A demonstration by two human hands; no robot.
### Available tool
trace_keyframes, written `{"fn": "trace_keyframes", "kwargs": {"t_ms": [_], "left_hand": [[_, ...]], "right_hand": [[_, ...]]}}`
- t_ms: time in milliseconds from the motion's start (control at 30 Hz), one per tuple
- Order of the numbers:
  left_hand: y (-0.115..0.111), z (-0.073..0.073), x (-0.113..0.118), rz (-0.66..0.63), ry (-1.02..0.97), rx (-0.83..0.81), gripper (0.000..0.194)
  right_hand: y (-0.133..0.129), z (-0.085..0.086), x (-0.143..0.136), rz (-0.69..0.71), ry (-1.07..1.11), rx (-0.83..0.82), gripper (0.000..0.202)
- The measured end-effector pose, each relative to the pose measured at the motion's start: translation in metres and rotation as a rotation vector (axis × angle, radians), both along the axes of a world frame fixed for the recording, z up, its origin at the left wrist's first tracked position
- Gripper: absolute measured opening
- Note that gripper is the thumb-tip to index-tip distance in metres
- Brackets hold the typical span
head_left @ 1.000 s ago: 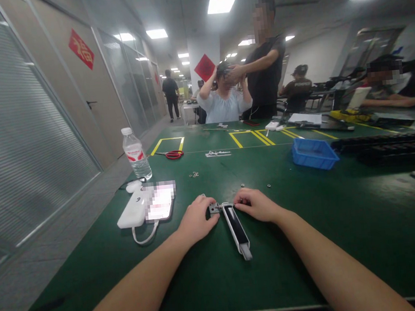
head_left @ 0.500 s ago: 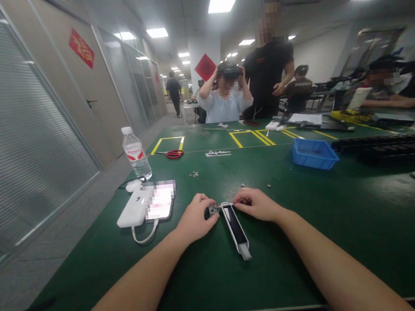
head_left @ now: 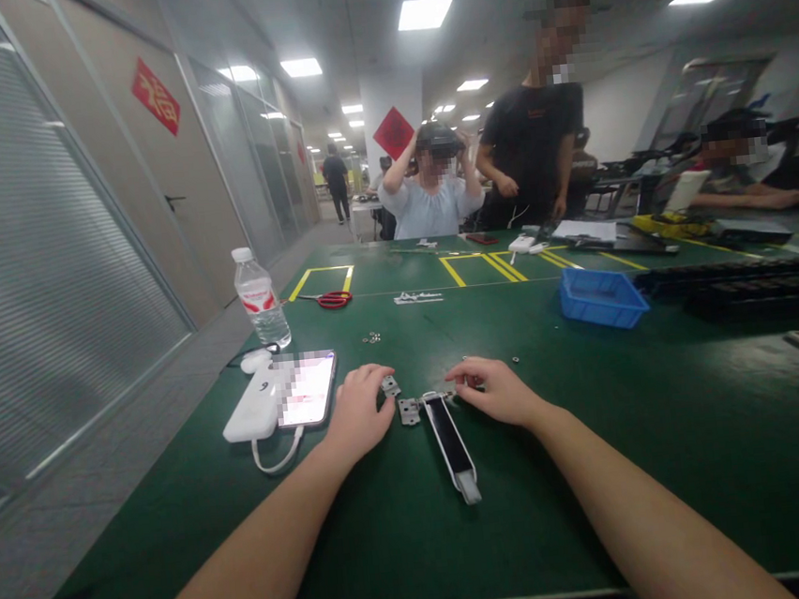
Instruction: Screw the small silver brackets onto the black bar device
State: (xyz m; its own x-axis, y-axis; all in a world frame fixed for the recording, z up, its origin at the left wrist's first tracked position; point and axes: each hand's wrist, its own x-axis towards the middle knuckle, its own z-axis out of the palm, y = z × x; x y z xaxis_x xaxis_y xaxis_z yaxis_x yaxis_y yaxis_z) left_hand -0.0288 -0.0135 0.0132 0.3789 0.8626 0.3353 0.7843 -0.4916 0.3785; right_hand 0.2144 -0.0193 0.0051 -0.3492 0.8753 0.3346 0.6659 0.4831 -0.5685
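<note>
My left hand (head_left: 360, 409) has its thumb and fingers apart, around a small metal hinge-like plate (head_left: 390, 386). Its fingertips are close to that plate; whether they touch it I cannot tell. A similar metal plate (head_left: 409, 413) with holes lies just right of the thumb, against the top end of a slim white-framed device with a black face (head_left: 449, 436). A grey-white tab (head_left: 469, 489) sticks out of the device's near end. My right hand (head_left: 497, 392) hovers at the device's top right corner, fingers loosely bent and apart, beside a small metal part (head_left: 450, 395).
A phone (head_left: 309, 388), a white power bank (head_left: 255, 409) and a water bottle (head_left: 262, 299) stand left. Red-handled scissors (head_left: 334, 299), small metal rings (head_left: 373, 338) and a blue bin (head_left: 603, 297) lie farther back. Two people (head_left: 432, 193) are across the table.
My left hand has shifted left off the plate beside the device, and another plate now shows at its fingertips. My right fingers have loosened slightly. The standing person has moved right.
</note>
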Motion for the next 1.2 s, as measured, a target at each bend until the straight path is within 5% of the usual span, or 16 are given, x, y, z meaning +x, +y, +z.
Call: {"fn": "trace_keyframes", "kwargs": {"t_ms": [267, 500, 700, 1000, 1200], "left_hand": [[0.01, -0.008, -0.004, -0.012, 0.089, -0.056, 0.034], [0.018, -0.009, -0.01, -0.016, 0.037, -0.02, 0.012], [0.014, -0.006, -0.009, -0.061, -0.092, 0.089, 0.013], [-0.022, 0.009, 0.016, -0.377, -0.101, 0.252, 0.022], [-0.024, 0.007, 0.018, -0.43, -0.145, 0.22, 0.024]], "right_hand": [[0.0, -0.001, -0.001, -0.014, 0.02, 0.043, 0.02], [0.001, -0.002, -0.001, -0.014, 0.026, 0.054, 0.018], [0.001, 0.001, -0.005, -0.033, 0.17, 0.047, 0.017], [-0.006, 0.006, -0.022, 0.083, 0.647, -0.27, 0.036], [-0.006, 0.007, -0.025, 0.117, 0.758, -0.379, 0.033]]}}
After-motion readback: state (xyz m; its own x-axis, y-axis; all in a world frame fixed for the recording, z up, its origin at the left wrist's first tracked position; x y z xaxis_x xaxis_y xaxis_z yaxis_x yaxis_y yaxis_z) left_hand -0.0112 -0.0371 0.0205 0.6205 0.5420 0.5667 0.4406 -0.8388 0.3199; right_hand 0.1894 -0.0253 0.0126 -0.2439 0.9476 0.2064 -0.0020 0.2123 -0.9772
